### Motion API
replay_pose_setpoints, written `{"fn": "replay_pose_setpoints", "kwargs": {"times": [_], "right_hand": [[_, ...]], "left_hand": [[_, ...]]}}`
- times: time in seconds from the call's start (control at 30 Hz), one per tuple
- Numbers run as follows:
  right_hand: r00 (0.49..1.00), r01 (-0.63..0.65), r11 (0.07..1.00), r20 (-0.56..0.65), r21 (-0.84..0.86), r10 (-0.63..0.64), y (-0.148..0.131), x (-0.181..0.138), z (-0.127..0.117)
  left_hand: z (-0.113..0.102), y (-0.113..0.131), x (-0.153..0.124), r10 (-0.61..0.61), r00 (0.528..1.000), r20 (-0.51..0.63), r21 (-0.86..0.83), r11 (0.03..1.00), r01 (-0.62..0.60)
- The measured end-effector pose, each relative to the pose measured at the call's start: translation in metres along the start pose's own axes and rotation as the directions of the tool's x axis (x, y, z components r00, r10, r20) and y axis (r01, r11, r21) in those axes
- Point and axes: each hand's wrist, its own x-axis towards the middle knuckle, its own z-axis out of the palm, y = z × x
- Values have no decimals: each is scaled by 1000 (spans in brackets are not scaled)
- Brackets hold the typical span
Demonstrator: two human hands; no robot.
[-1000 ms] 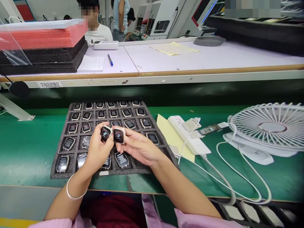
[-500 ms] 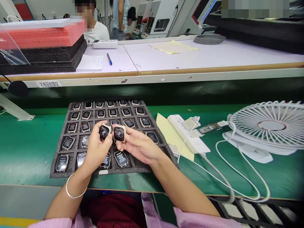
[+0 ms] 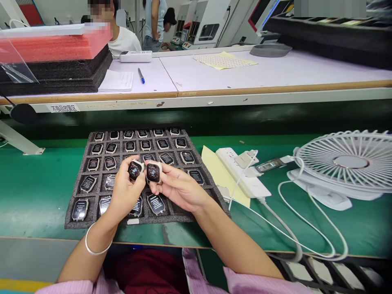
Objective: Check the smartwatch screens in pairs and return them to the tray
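Barely anything has moved since half a second ago: both hands hold their places, while a person in a white shirt (image 3: 125, 41) across the way has shifted to the left. The left hand (image 3: 127, 190) has its fingers (image 3: 125, 163) closed around the left watch (image 3: 135, 170); the right hand (image 3: 180, 190) pinches the right watch (image 3: 153, 172). Both watches sit side by side, near each other, faces up, each nearest the hand that grips it; whether they touch is hard to tell. The left one's long axis leans to the right at the top, while the right one stands nearly straight.

Beneath them, one foam tray (image 3: 95, 212) lies on the green surface (image 3: 36, 188). Two watches are held, and about two dozen more show in the compartments, though the hands hide some. Right of the tray are one power strip (image 3: 257, 185) and one white fan (image 3: 346, 163).
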Motion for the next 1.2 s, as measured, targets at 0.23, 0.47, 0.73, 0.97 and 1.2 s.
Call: {"fn": "replay_pose_setpoints", "kwargs": {"times": [0.23,0.47,0.73,0.97,1.2], "right_hand": [[1000,3,1000,4,2,-3,1,0,0],[1000,8,1000,10,-14,-8,0,0,1],[1000,11,1000,10,-14,-11,1,0,0],[1000,9,1000,9,-14,-9,1,0,0],[1000,13,1000,7,-13,-13,0,-1,0]], "left_hand": [[0,2,0,-12,1000,-16,22,1000,12],[0,1,1,-2,1000,-25,26,1000,2],[0,1,0,2,1000,-6,20,1000,-2],[0,2,0,6,1000,-10,57,998,-5],[0,2,0,16,1000,-13,48,999,-15]]}}
